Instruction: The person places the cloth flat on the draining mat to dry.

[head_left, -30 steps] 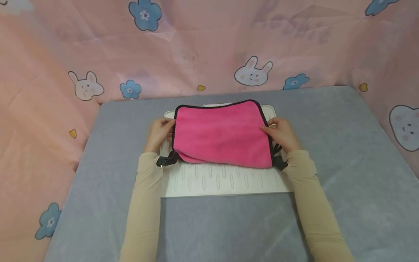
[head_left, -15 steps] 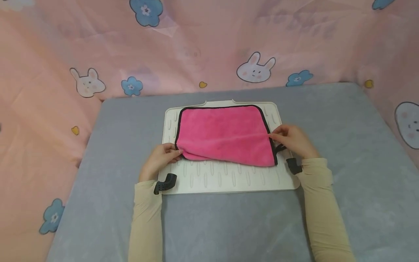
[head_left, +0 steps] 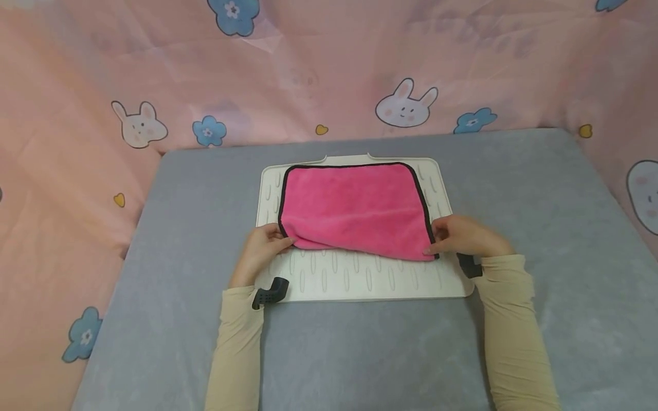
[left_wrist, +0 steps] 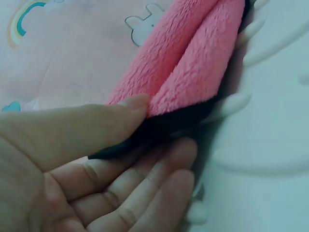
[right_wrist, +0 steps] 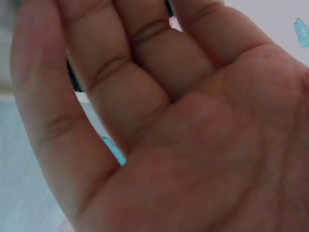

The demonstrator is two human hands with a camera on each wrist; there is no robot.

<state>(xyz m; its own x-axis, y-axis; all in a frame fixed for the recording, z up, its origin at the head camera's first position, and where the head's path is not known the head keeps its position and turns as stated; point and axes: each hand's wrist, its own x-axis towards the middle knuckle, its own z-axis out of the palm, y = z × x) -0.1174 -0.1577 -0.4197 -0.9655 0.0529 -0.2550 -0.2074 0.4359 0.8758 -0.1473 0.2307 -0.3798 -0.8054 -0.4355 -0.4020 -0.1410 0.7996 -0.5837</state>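
Note:
A plush pink towel (head_left: 354,197) with a black border lies on a white ribbed tray (head_left: 329,290), its near edge folded under at the left. At its near left corner my left hand (head_left: 260,249) pinches the edge; the left wrist view has the thumb (left_wrist: 120,113) over the towel's folded layers (left_wrist: 203,58) and the fingers below the black border. At the near right corner my right hand (head_left: 465,235) holds the edge, thumb over the pink cloth. The palm and fingers of the right hand (right_wrist: 169,121) fill the right wrist view, hiding most of the towel.
A grey cloth-covered table (head_left: 370,354) extends around the tray. Behind it hangs a pink curtain (head_left: 288,85) printed with rabbits and flowers. A black wrist mount (head_left: 271,292) sits at the left wrist, and another black mount (head_left: 469,265) at the right.
The towel has come down flat onto the tray. Both hands have slid nearer along its side edges, the left first and then the right, to the near corners.

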